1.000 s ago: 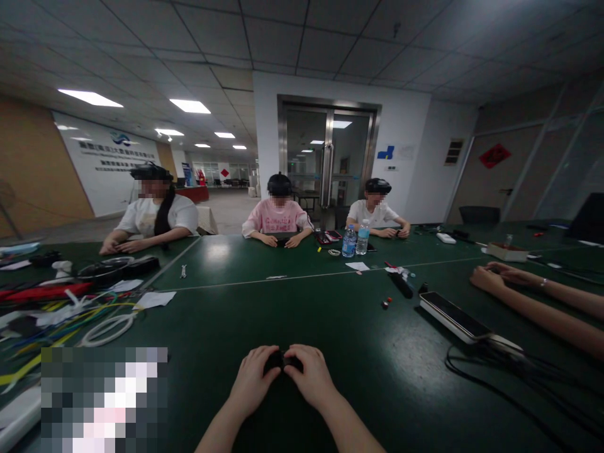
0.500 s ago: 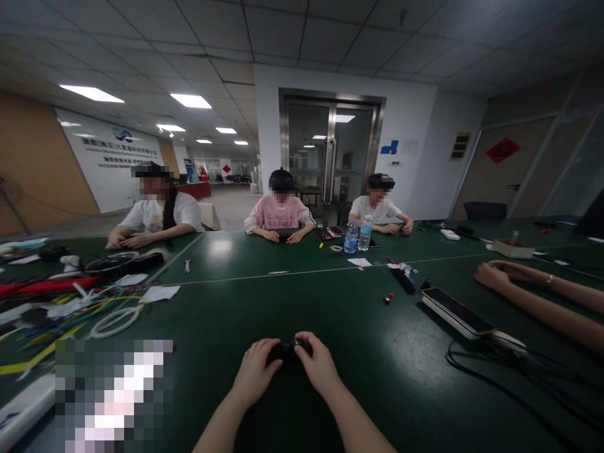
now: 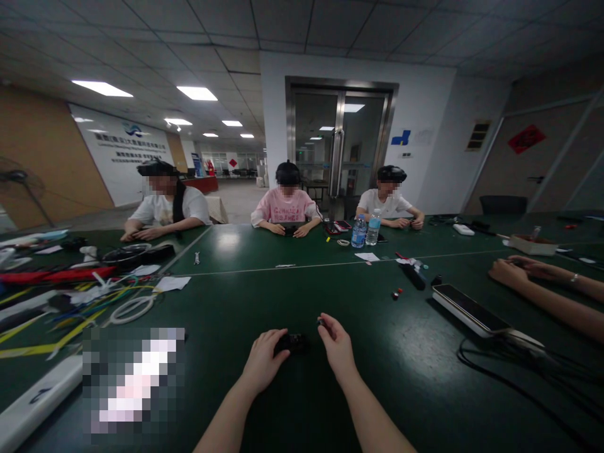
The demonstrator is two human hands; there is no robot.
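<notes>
A small black object [image 3: 293, 343] rests low over the dark green table [image 3: 226, 314], in front of me. My left hand [image 3: 267, 360] is closed on its left end, thumb on the near side and fingers on the far side. To the right, apart from the black object, my right hand [image 3: 336, 345] pinches a tiny dark piece [image 3: 321, 321] between thumb and fingertips. What that piece is cannot be made out.
Cables and a white coil [image 3: 132, 309] lie at left, beside a white power strip [image 3: 40, 402]. A phone-like device [image 3: 470, 309] with black cables, two bottles [image 3: 365, 230] and another person's hands [image 3: 509, 272] are at right. Three people sit opposite.
My right hand has come off the black object and moved right, with a tiny piece now showing at its fingertips. My left hand still holds the object. The camera view has shifted slightly.
</notes>
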